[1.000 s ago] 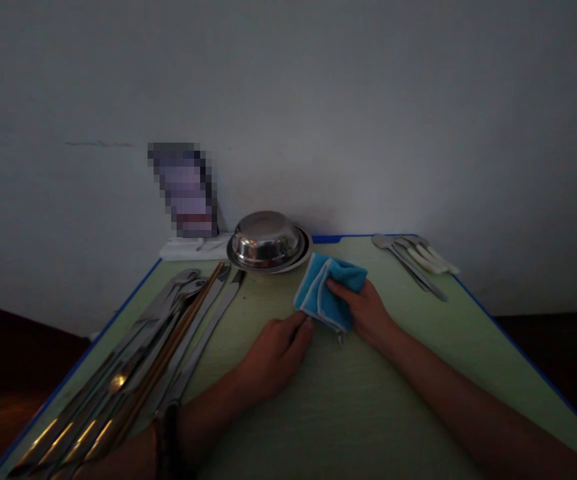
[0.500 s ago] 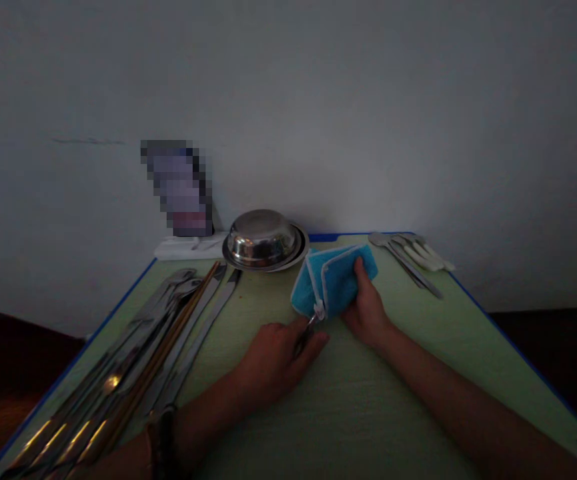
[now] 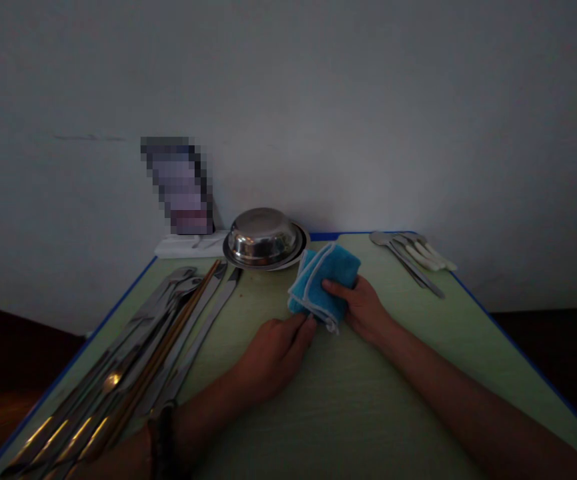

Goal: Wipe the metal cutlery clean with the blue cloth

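Observation:
My right hand (image 3: 363, 307) is closed on a folded blue cloth (image 3: 331, 277) with pale edging, its thumb lying on top. Low at the cloth's left corner, my left hand (image 3: 281, 353) is closed, thumb and forefinger pinched together. A slim metal utensil showed in that hand a moment ago; its end now seems covered by the cloth and its handle by the fingers, so its kind cannot be made out. Both hands are over the middle of the table, close together.
An upturned steel bowl (image 3: 263, 233) stands at the back of the green table (image 3: 368, 413). Metal cutlery and wooden chopsticks (image 3: 168, 347) lie left. Spoons (image 3: 408, 260) and white-handled utensils (image 3: 421, 253) lie back right. A blurred-out phone-like object (image 3: 183, 190) leans on the wall.
My right hand has shifted the cloth slightly left and folded it over the metal utensil, which is now hidden. The right thumb has moved onto the cloth's middle; the left fingers have closed tighter.

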A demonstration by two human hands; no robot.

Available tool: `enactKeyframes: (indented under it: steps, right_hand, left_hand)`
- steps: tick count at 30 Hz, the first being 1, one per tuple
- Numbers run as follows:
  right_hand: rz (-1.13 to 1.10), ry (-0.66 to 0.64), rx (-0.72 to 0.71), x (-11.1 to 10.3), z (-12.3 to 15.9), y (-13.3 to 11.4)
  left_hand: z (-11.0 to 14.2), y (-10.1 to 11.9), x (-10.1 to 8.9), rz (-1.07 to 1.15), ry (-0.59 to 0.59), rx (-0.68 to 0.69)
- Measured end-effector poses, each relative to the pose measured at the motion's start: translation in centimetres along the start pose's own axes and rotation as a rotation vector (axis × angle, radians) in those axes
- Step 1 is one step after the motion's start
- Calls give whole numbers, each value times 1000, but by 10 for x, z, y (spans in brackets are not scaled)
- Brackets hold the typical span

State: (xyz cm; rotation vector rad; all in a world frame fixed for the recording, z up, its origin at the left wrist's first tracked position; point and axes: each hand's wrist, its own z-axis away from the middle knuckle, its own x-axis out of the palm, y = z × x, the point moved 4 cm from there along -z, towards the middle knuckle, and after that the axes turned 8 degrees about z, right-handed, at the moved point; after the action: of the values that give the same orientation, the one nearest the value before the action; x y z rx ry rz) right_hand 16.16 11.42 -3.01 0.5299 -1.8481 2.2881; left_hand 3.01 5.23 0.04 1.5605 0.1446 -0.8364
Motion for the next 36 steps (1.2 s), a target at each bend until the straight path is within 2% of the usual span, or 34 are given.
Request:
enactKeyframes:
  steps: [4,13,21,23,26,28,30,32,36]
  right_hand:
    - [-38,24,18,0,-2,0]
    - [-67,-13,16,5,1,-1]
    - [-121,261,-19,-2,-2,1]
    - [-98,244,-44,-2,-3,0]
    - [-3,111,-71,-1,-2,-2]
    - [54,16,-49,0,-1,-1]
    - [75,-24,-20,1,0,1]
    - [49,4,-18,1,1,1]
    - [-75,163,-27,-1,-1,-1]
  left_hand:
    - [0,0,0,0,2,6]
    - [0,-2,1,5,-8,1]
    - [-1,-1,0,37,-13,-10]
    - [0,0,-1,38,-23,-5]
    - [1,0,-1,60,-20,7]
    - [2,-1,-1,85,-4,4]
    - [2,-2,-2,102,3,1]
    - [2,-1,-2,111,-12,9]
    - [3,3,-4,112,-34,35]
